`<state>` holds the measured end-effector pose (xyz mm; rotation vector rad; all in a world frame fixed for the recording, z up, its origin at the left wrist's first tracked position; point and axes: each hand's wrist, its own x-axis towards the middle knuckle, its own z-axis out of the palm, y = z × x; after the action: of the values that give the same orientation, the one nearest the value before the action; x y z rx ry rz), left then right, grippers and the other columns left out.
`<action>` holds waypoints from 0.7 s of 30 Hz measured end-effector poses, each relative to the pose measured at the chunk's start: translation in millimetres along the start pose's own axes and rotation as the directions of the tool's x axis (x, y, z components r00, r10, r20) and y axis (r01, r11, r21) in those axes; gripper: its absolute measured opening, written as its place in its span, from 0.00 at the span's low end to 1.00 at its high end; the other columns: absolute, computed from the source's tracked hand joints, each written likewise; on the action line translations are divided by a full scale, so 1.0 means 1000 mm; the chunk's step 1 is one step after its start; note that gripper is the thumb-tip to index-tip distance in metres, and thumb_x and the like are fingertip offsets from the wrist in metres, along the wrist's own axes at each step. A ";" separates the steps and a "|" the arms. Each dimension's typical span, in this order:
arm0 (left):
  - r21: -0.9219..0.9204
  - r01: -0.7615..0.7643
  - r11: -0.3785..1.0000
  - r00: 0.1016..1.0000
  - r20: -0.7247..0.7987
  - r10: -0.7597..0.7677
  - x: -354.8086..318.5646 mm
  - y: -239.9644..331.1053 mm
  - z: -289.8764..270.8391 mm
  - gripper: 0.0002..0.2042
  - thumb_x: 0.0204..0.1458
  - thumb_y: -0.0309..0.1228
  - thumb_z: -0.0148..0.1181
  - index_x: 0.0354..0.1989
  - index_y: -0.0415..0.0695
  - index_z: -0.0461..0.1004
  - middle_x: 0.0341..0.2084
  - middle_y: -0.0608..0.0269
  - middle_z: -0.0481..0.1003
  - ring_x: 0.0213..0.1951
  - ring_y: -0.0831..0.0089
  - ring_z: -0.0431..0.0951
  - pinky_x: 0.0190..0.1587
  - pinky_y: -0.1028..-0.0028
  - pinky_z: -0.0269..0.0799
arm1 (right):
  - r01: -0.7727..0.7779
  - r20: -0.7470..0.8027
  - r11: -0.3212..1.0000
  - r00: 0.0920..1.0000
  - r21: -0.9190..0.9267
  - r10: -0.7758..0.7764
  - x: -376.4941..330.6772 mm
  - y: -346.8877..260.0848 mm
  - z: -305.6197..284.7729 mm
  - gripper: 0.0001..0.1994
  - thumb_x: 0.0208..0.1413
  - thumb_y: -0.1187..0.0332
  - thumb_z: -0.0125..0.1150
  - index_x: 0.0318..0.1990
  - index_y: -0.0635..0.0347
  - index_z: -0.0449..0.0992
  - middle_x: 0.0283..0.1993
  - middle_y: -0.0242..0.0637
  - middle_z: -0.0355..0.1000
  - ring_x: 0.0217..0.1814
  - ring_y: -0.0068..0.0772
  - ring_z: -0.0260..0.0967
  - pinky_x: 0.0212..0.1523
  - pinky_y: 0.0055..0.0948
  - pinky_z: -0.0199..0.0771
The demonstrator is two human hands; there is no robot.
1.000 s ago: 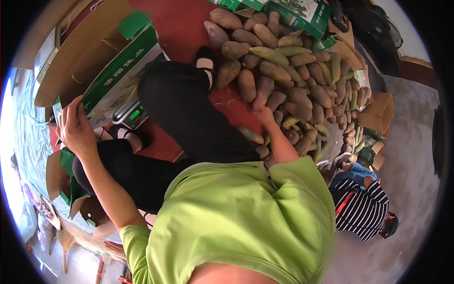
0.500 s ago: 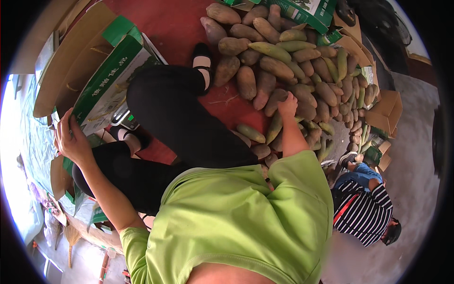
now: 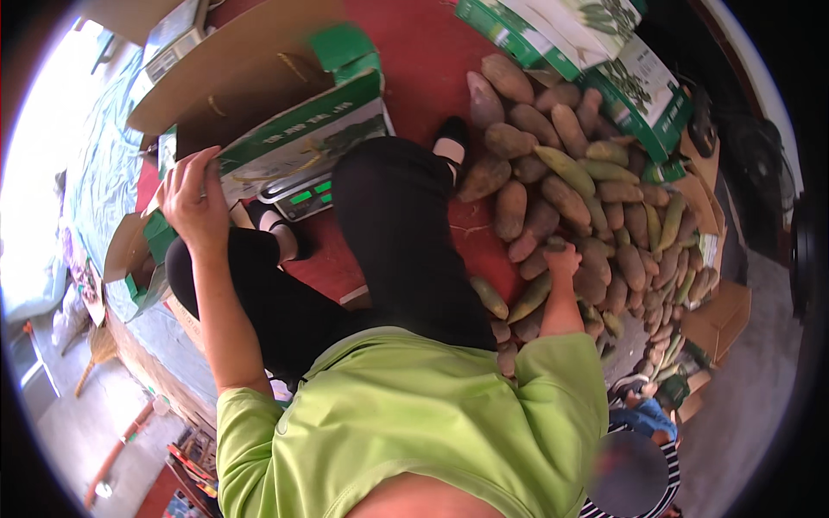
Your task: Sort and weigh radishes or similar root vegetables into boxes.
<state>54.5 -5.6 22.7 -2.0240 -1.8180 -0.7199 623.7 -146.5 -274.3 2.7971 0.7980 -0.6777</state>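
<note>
My left hand [image 3: 194, 203] grips the near edge of an open green-and-white cardboard box [image 3: 294, 142] that sits on a scale with a green display [image 3: 302, 197]. My right hand [image 3: 563, 257] reaches into a pile of brown and green oblong tubers [image 3: 570, 198] on the red floor, its fingers curled over one brown tuber at the pile's near edge. My black-trousered legs [image 3: 389, 242] lie between the box and the pile.
More green-and-white cartons [image 3: 604, 52] stand behind the pile. Brown cardboard boxes [image 3: 717, 315] lie at the right. A person in a striped shirt [image 3: 639, 466] is at the lower right. A low edge with flattened cardboard [image 3: 129, 259] runs along the left.
My left hand rose to the box and took hold of its edge. My right hand stretched farther into the pile and closed over a tuber.
</note>
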 end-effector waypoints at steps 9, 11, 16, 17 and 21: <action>-0.019 -0.025 1.000 0.996 0.090 0.026 -0.006 0.004 -0.017 0.08 0.45 0.24 0.56 0.34 0.46 0.76 0.29 0.66 0.75 0.35 0.68 0.74 0.42 0.69 0.62 | 0.074 -0.200 0.978 0.979 0.195 -0.035 -0.051 -0.002 0.013 0.37 0.26 0.61 0.73 0.50 0.57 0.64 0.52 0.49 0.63 0.54 0.53 0.62 0.54 0.43 0.65; -0.042 -0.048 0.998 0.997 0.061 0.050 -0.006 0.002 -0.017 0.07 0.42 0.23 0.58 0.32 0.47 0.76 0.28 0.68 0.74 0.33 0.70 0.74 0.42 0.69 0.63 | 0.155 -0.302 0.978 0.947 0.141 -0.107 -0.066 -0.002 0.015 0.34 0.25 0.61 0.73 0.46 0.57 0.65 0.46 0.48 0.64 0.50 0.56 0.62 0.52 0.48 0.63; -0.064 -0.053 0.997 0.996 0.066 0.057 -0.007 0.002 -0.024 0.08 0.41 0.23 0.58 0.31 0.47 0.75 0.27 0.69 0.74 0.33 0.70 0.74 0.41 0.68 0.64 | 0.403 -0.369 0.906 0.868 0.130 -0.334 -0.079 -0.017 0.000 0.33 0.24 0.63 0.72 0.44 0.58 0.67 0.46 0.48 0.63 0.48 0.55 0.62 0.52 0.45 0.63; -0.084 -0.051 0.995 0.995 0.086 0.058 -0.008 0.002 -0.025 0.08 0.42 0.23 0.57 0.31 0.46 0.76 0.27 0.67 0.74 0.33 0.69 0.74 0.41 0.68 0.63 | 0.471 -0.384 0.869 0.838 0.153 -0.387 -0.083 -0.024 -0.011 0.32 0.24 0.65 0.72 0.44 0.59 0.68 0.46 0.49 0.63 0.48 0.54 0.62 0.51 0.43 0.64; -0.120 -0.045 0.992 0.992 0.114 0.058 -0.008 -0.002 -0.029 0.07 0.42 0.23 0.56 0.32 0.45 0.76 0.27 0.66 0.74 0.33 0.68 0.74 0.41 0.67 0.63 | 0.628 -0.442 0.669 0.770 0.397 -0.460 -0.104 -0.087 -0.073 0.30 0.28 0.71 0.71 0.46 0.61 0.67 0.48 0.46 0.61 0.52 0.47 0.60 0.55 0.39 0.60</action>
<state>47.6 -27.9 41.3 -2.2234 -1.8181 -0.7227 526.1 -101.4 -163.2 3.1923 1.8477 -0.6094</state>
